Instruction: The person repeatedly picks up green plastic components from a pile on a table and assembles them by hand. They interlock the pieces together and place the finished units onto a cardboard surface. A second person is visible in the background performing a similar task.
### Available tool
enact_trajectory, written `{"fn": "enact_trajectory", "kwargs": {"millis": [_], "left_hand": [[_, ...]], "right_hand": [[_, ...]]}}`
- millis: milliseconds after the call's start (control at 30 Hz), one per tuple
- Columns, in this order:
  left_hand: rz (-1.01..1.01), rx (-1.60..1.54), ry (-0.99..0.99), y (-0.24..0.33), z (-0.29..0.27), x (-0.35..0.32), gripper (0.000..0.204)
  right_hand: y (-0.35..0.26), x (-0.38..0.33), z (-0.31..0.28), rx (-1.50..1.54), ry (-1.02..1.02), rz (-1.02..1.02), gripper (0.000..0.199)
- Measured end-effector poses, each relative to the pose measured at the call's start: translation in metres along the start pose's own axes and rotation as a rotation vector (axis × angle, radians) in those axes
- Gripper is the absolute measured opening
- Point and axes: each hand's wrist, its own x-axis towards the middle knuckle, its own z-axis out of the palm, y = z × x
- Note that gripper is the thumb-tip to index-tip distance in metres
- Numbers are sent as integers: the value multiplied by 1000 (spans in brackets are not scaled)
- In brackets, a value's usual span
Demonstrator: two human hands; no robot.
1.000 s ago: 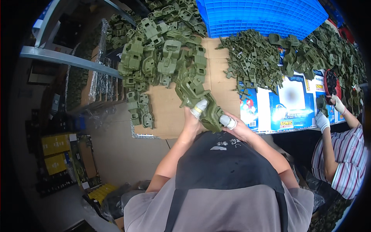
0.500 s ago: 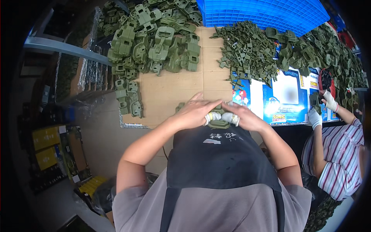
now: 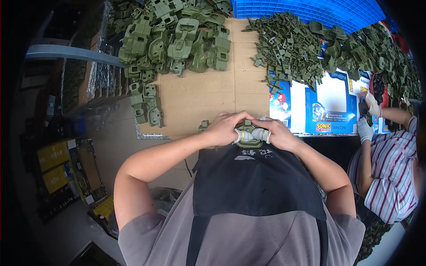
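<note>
At the near edge of the table, against my black apron, I hold a green plastic vehicle-shaped part with both hands. My left hand is closed around its left side, fingers bent over the far end. From the other side my right hand grips it, and the fingertips of both hands meet on top. White covers wrap both thumbs, which press on the part's middle. Much of the part is hidden under the fingers. Just left of my left hand, another green plastic piece shows partly.
Cardboard covers the tabletop. Large green vehicle bodies are heaped at far left, small green parts at far right. Behind them stands a blue crate. At right, a co-worker's gloved hands handle a dark piece near printed boxes.
My fingers, flatter before, are now bent down closer around the green part. My elbows have spread outward. The view has shifted slightly. The co-worker's hands have come closer together.
</note>
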Motion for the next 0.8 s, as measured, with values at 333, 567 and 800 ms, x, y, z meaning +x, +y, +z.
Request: {"fn": "enact_trajectory", "kwargs": {"millis": [333,567,800], "left_hand": [[-17,-563,122,-37,-35,-44,91],[24,-630,342,-32,10,-39,67],[62,-329,413,-23,10,-37,67]], "right_hand": [[38,-15,-11,287,104,4,49],[-27,4,-22,-89,344,-242,58],[-41,38,3,-192,17,-263,60]]}}
